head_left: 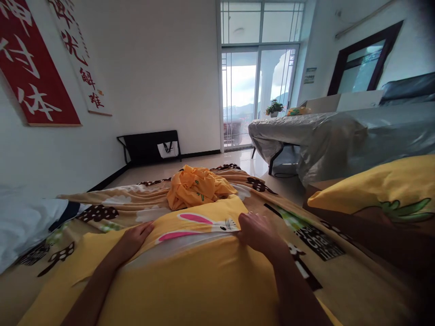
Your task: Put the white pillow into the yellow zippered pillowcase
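A yellow pillowcase (190, 285) with a printed rabbit face and pink ears spreads across the bed in front of me. A whitish strip shows just below the rabbit. My left hand (138, 235) rests on the left part of the cloth, its fingers fairly straight and lying on the fabric. At the rabbit's face, my right hand (256, 230) is closed, with the thumb and fingers pinching the pillowcase's edge. Just beyond it lies a crumpled orange-yellow cloth (193, 185) with a green print.
A patterned brown blanket (326, 267) covers the bed. On the right is a yellow pillow (370, 185) with a green leaf print; white bedding (30, 222) lies at left. Farther off stand a plastic-covered table (326, 136) and a black folded frame (146, 147) holding a white bag (167, 150).
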`<state>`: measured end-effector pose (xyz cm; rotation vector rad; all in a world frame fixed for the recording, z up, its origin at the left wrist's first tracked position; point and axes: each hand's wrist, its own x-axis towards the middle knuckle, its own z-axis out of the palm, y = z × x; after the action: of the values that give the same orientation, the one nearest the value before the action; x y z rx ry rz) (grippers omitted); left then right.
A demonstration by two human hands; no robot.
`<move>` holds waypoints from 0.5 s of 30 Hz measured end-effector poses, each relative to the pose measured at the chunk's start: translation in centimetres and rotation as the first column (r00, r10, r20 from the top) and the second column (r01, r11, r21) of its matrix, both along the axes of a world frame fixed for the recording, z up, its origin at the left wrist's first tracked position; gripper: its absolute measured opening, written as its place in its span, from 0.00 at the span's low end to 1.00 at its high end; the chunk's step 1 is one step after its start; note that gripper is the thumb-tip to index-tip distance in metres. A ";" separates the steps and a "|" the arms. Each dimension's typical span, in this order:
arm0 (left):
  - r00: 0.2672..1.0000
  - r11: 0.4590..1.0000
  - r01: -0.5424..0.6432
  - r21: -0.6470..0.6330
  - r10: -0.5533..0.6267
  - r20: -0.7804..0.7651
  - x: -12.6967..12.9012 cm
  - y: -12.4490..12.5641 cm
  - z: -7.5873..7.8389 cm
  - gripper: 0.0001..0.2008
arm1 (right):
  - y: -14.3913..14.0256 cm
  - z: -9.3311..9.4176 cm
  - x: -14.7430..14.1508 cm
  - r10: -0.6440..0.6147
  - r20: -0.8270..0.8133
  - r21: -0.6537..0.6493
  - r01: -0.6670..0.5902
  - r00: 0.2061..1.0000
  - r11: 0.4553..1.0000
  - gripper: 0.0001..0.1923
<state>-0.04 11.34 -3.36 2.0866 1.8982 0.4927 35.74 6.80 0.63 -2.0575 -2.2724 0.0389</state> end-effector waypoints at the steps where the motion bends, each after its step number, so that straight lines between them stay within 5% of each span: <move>1: 1.000 1.000 0.003 -0.002 -0.003 0.002 0.0 0.0 -0.1 0.37 | -0.1 0.1 -0.1 -0.002 0.012 0.004 0.002 1.000 1.000 0.10; 15: 0.999 1.000 0.028 -0.003 -0.028 0.026 -0.2 0.1 0.0 0.37 | 0.9 0.0 0.2 -0.048 0.046 -0.005 0.048 0.998 0.999 0.11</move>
<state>-0.21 11.39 -3.40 2.0921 1.8517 0.5075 35.91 7.65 0.60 -2.1368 -2.2503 -0.0033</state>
